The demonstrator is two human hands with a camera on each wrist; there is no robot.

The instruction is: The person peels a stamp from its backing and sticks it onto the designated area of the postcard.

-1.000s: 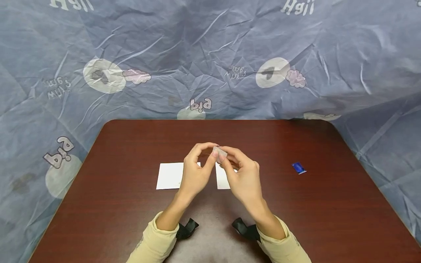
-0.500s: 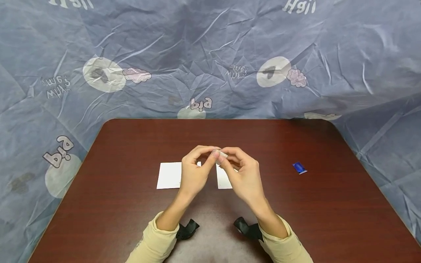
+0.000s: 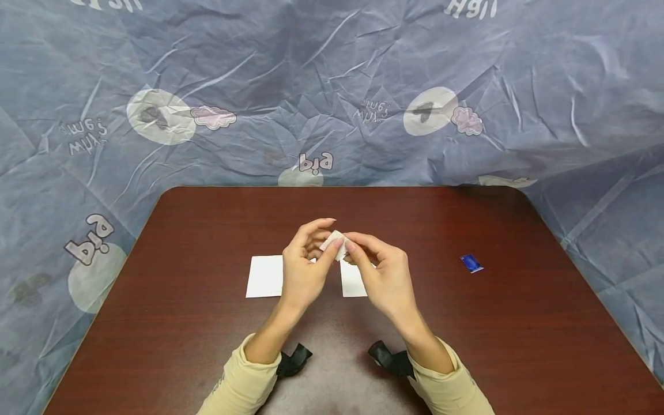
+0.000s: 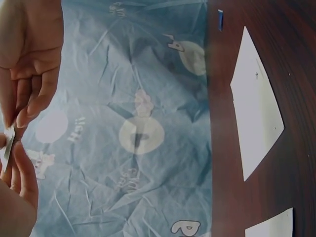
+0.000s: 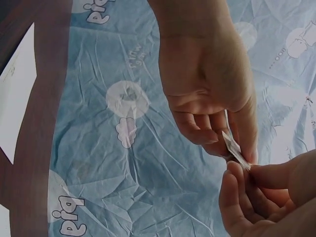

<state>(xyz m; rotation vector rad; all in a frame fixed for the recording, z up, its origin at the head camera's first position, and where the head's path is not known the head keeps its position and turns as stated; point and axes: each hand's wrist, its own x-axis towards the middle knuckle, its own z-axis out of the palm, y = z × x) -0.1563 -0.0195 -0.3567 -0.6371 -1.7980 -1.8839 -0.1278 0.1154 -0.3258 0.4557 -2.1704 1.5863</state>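
Observation:
Up off the table, both hands hold a small white folded square of thin, tissue-like material point(image 3: 334, 244). My left hand point(image 3: 302, 275) pinches its left side with the thumb on the near face; the left index finger is raised off it. At its right edge, my right hand point(image 3: 388, 280) pinches it between thumb and index finger. In the right wrist view the folded square point(image 5: 236, 149) appears nearly edge-on, with a lifted corner, between the fingertips of both hands. The left wrist view shows just a sliver of it at the left edge.
Two white sheets lie on the brown table point(image 3: 332, 369) beyond the hands: a left sheet point(image 3: 266, 276) and a right sheet point(image 3: 353, 280), both partly covered by the hands. A small blue sachet point(image 3: 471, 263) lies to the right. A printed blue-grey cloth point(image 3: 332, 86) hangs behind.
The folded square has turned from nearly edge-on to show its white face and shifted slightly left. My left index finger has lifted away from it; the right hand has hardly moved.

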